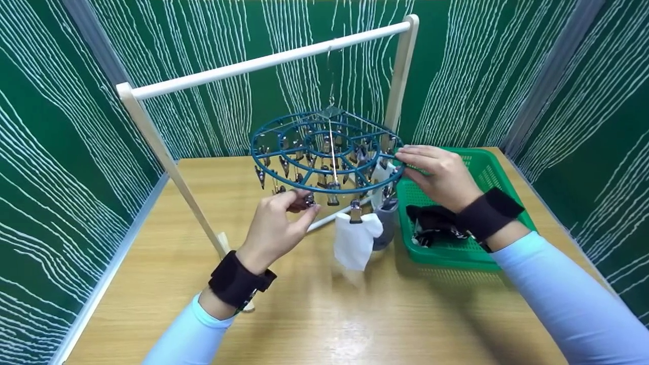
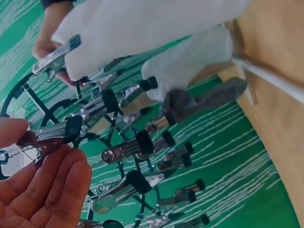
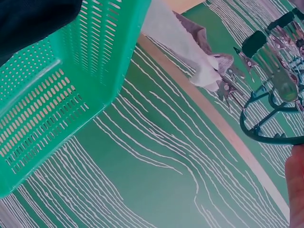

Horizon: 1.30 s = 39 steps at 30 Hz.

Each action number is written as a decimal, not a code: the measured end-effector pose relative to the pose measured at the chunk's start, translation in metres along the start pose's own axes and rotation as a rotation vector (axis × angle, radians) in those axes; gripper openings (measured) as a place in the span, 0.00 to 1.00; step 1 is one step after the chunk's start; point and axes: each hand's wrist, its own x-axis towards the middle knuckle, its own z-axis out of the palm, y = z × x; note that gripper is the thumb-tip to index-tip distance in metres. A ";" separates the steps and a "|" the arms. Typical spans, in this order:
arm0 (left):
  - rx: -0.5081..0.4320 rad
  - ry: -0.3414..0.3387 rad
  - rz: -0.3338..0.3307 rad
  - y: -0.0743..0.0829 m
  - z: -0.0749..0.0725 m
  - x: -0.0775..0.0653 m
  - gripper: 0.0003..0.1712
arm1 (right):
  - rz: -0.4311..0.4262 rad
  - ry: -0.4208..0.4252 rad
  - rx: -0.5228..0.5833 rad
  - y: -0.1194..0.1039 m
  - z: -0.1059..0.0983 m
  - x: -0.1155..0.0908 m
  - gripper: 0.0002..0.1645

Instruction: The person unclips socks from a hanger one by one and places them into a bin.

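Observation:
A round teal drying hanger (image 1: 324,190) hangs from a rod, with many metal clips around its rings. My left hand (image 1: 276,223) pinches one metal clip (image 2: 52,132) at the near left of the rim between thumb and fingers; no cloth shows in that clip. At the right side of the rim, my right hand (image 1: 441,175) grips the ring with fingers and thumb. A white sock (image 1: 355,243) hangs from a front clip. Behind it hang a grey sock (image 1: 386,220) and another white piece (image 1: 381,176), partly hidden by the ring.
A green plastic basket (image 1: 456,261) stands on the table at the right, with dark cloth items (image 1: 433,223) in it. The wooden stand's white rod (image 1: 268,58) crosses above the hanger; its left post (image 1: 175,172) rises beside my left hand. Green walls surround the table.

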 end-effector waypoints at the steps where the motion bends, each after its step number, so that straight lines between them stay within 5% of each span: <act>1: 0.003 0.010 0.008 0.000 -0.001 -0.001 0.12 | 0.001 0.007 0.002 -0.001 -0.001 0.000 0.22; 7: 0.059 0.121 0.126 -0.003 -0.004 -0.004 0.11 | 0.017 0.031 0.010 -0.004 -0.004 0.000 0.21; 15: 0.162 0.430 0.478 -0.001 -0.006 0.002 0.06 | 0.044 0.035 0.003 -0.006 -0.006 -0.001 0.20; 20: 0.306 0.426 0.596 0.002 -0.008 0.008 0.13 | 0.046 0.038 0.006 -0.007 -0.008 -0.001 0.19; 25: 0.394 0.341 0.620 -0.001 -0.009 0.012 0.18 | 0.037 0.031 0.000 -0.010 -0.012 -0.001 0.19; 39: 0.408 0.340 0.553 -0.008 -0.014 0.011 0.11 | -0.028 0.076 -0.012 -0.015 -0.014 0.002 0.19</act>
